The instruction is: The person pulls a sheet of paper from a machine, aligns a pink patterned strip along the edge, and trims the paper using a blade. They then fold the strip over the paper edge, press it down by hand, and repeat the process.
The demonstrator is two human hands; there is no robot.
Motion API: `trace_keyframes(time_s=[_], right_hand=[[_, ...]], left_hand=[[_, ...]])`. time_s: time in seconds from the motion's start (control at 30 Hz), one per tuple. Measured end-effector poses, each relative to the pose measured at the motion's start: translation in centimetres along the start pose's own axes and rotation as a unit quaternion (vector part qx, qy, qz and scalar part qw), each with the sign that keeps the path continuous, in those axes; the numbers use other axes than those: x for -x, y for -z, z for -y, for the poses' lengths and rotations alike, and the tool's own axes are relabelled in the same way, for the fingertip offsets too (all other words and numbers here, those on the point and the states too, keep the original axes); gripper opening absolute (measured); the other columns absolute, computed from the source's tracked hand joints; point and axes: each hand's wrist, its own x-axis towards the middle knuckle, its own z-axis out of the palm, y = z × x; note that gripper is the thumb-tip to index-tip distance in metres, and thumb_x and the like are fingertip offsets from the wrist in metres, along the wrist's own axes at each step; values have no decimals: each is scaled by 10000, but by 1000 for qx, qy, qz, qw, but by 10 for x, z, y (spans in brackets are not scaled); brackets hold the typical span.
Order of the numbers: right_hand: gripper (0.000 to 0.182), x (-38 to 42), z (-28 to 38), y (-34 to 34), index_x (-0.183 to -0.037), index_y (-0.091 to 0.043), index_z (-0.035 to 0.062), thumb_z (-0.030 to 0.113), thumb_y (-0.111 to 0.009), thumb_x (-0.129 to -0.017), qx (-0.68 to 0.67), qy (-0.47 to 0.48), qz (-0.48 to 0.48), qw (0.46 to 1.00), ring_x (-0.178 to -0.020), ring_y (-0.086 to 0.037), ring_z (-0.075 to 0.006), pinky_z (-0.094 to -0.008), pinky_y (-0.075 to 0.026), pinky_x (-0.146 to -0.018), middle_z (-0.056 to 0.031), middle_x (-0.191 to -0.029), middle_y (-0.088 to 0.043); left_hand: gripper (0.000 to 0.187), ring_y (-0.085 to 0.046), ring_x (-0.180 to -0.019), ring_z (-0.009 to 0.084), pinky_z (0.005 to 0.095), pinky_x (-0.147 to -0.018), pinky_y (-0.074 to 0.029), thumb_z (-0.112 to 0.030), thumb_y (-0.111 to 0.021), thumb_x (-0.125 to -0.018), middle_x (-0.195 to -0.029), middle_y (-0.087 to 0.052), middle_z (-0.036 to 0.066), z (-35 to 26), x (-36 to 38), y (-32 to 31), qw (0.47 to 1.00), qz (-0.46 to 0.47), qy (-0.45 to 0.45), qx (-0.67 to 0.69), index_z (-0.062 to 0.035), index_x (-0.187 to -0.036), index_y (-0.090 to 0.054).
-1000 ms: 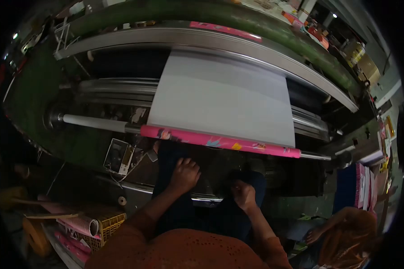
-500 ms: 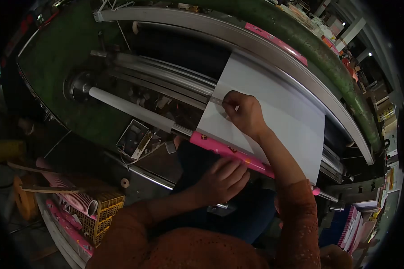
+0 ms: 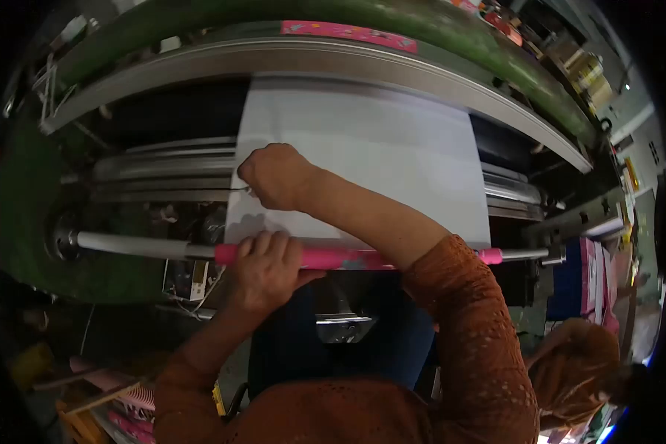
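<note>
A wide white sheet runs from under the metal bar down to a pink patterned roll on a metal shaft. My left hand lies over the left end of this roll, its fingers curled round the top. Above it, my right hand is closed at the sheet's left edge, with the forearm across the paper. Something thin seems to be pinched in those fingers, mostly hidden by the hand.
A long metal bar and a green roller cross behind the sheet. The shaft's pale sleeve extends left to a round chuck. At lower right is another person in an orange top.
My view has turned, so the roll now looks nearly level. My left hand has moved onto the roll's left end. My right hand stays by the sheet's left edge, its back now turned up.
</note>
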Motion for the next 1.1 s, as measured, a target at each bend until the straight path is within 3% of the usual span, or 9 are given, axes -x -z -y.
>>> trace_keyframes(time_s=[0.23,0.33,0.37,0.5,0.57,0.7,0.77,0.87,1.1], right_hand=[[128,223,-114,37,-739,-618,73,179,-560,-781,28,-67,13,997,-711,-638,-351,-445,-507,-652,-150,-701,-629],[97,330,-162,84,-748,-666,94,143,-588,-778,211,-214,255,919,-772,-655,-335,-439,-522,-659,-120,-780,-666],[68,370,-188,97,-804,-654,83,96,-600,-765,247,-197,250,915,-771,-648,-337,-436,-519,-652,-114,-777,-653],[91,388,-123,142,-799,-561,32,61,-644,-774,100,-246,-253,930,-741,-611,-348,-421,-489,-625,-131,-754,-588],[171,394,-78,118,-842,-584,36,-42,-667,-714,11,-242,-385,891,-728,-610,-318,-368,-491,-636,-110,-786,-606],[147,413,-44,50,-839,-605,31,-47,-669,-731,-89,-282,-449,843,-716,-615,-291,-331,-496,-624,-114,-791,-610],[113,431,-36,31,-862,-620,17,-37,-663,-772,-172,-357,-524,754,-685,-609,-262,-305,-488,-617,-117,-798,-616],[40,475,-25,15,-916,-610,-10,-17,-626,-880,-203,-423,-527,709,-708,-517,-57,-201,-424,-630,8,-799,-586],[60,543,-4,4,-950,-606,-23,-20,-612,-890,-180,-502,-633,560,-800,-582,-84,-205,-452,-753,-40,-885,-624]], left_hand=[[429,-524,-818,284,404,-716,-418,-361,-758,-675,-895,-541,94,-3,-2,7,997,78,8,-16,-63,-895,-541],[435,-533,-853,305,425,-748,-434,-234,-774,-635,-915,-532,110,3,2,7,994,81,-30,-62,-57,-944,-524],[453,-537,-870,315,436,-768,-438,-192,-773,-614,-917,-530,117,6,3,7,992,115,-16,-57,-53,-960,-517],[488,-542,-886,340,447,-786,-444,-157,-779,-605,-927,-535,132,19,10,1,980,187,-1,-69,-43,-994,-506],[471,-542,-880,342,444,-771,-446,-158,-776,-623,-923,-535,136,-12,-14,-6,984,160,-46,-59,-43,-994,-510],[356,-561,-835,315,416,-713,-461,-181,-755,-706,-871,-534,122,-119,-75,-37,983,169,-69,-26,-64,-934,-508],[288,-584,-814,277,389,-702,-479,-212,-716,-757,-850,-545,97,-181,-112,-57,981,161,-104,-22,-79,-895,-501],[134,-628,-746,232,346,-652,-519,-198,-604,-831,-800,-583,73,-256,-151,-100,982,121,-141,-38,-86,-841,-531],[69,-659,-643,231,342,-528,-525,-117,-546,-811,-728,-622,100,-408,-229,-172,992,52,-92,68,-68,-791,-590]])
